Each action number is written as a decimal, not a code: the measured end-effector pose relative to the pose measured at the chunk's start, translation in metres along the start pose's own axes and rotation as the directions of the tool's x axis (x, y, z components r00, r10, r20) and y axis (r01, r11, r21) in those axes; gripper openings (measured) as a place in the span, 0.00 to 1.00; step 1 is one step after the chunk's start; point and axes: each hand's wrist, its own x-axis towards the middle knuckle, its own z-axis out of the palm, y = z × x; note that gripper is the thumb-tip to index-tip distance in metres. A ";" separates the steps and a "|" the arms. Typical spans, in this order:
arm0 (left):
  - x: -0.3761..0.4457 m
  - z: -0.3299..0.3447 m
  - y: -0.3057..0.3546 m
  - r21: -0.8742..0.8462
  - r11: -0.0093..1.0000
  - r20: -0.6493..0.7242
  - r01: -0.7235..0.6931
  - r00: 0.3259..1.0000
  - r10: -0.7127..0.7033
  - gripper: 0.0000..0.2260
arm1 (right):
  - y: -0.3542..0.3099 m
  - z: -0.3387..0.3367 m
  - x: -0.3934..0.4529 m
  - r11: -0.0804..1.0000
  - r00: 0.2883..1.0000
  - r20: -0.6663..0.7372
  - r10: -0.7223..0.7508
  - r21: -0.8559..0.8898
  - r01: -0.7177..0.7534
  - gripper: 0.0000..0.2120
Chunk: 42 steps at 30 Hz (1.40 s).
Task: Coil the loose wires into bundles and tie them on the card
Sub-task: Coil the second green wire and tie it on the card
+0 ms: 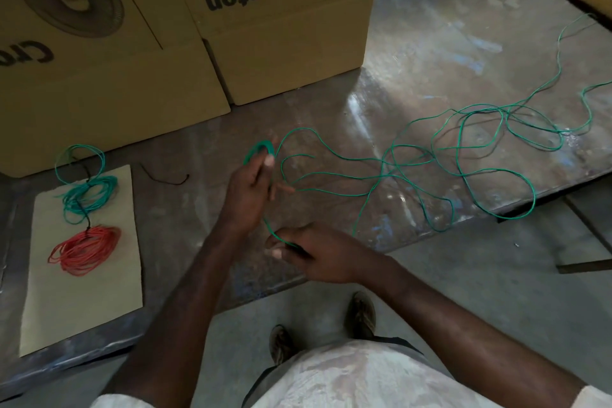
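Fingers of left hand point(251, 189) curl round a small green coil point(261, 151), thumb pressed on it near the top; one finger sticks out straight toward 3 o'clock. Right hand point(314, 252) sits at 5 o'clock from the left, thumb & forefinger pinched on the green wire point(463, 172), other fingers folded in. Short taut run of wire links both hands. Rest of that wire sprawls loose over the metal table point(430, 43), tangled loops out toward 2–3 o'clock, one strand trailing off the far right edge, a loop hanging over the near edge.

Card point(82, 291) lies flat at 9 o'clock from the hands, near table's front edge. On it: green bundle point(89, 195) at its 12 o'clock end, w/ one wide loop reaching past the card edge, and red bundle point(86, 250) just below, apart from it. Dark tie cord point(86, 175) runs through both. Another dark string point(165, 177) lies on table btwn card & left hand. Cardboard boxes point(281, 26) stand at 11–12 o'clock, touching table top.
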 end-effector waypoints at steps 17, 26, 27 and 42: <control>-0.062 0.011 0.062 -0.892 0.083 0.449 0.444 0.891 0.070 0.24 | 0.077 -0.031 0.009 0.853 0.767 -0.442 0.465 0.454 -0.256 0.08; -0.011 0.018 0.075 -0.678 0.735 -0.057 0.016 0.996 -0.074 0.19 | 0.016 -0.001 -0.001 0.921 0.982 -0.124 0.143 0.380 -0.086 0.08; -0.008 0.019 0.067 -0.542 0.840 -0.088 -0.023 0.996 -0.030 0.18 | 0.012 -0.004 -0.002 0.922 0.989 -0.086 0.120 0.379 -0.079 0.10; -0.061 0.033 0.000 -0.449 0.745 0.493 0.492 0.833 -0.253 0.15 | 0.061 -0.076 -0.018 0.974 0.826 -0.518 0.222 0.085 -0.209 0.06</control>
